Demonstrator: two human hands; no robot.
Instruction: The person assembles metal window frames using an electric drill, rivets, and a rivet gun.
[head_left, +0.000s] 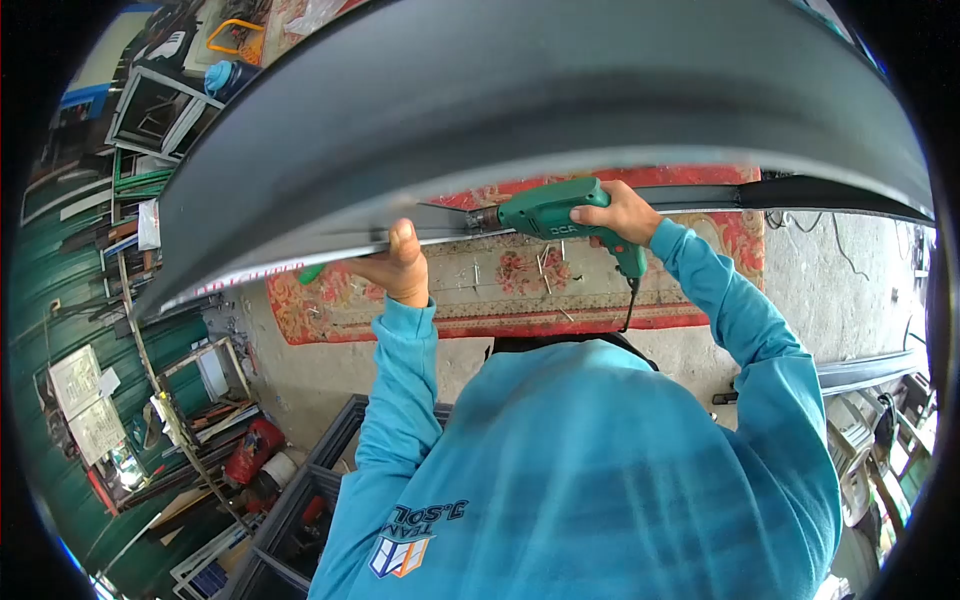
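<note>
My right hand (622, 215) is wrapped round the handle of a green power drill (560, 208), its cord hanging down toward my body. The drill lies on its side and its chuck (485, 219) points left, close to the inner face of a dark metal frame (530, 90). With the thumb raised against it and the fingers reaching underneath, my left hand (402, 268) grips the lower edge of that frame. A green piece (312, 272) pokes out beside the left fingers. The drill's tip is hidden against the dark profile.
Beneath the frame lies a red patterned rug (500, 310) with several screws or thin metal pieces on it. Dark frames (285, 520) stand at lower left. Scrap and a red container (255, 450) line the left wall. Cables (835, 240) trail on the concrete at right.
</note>
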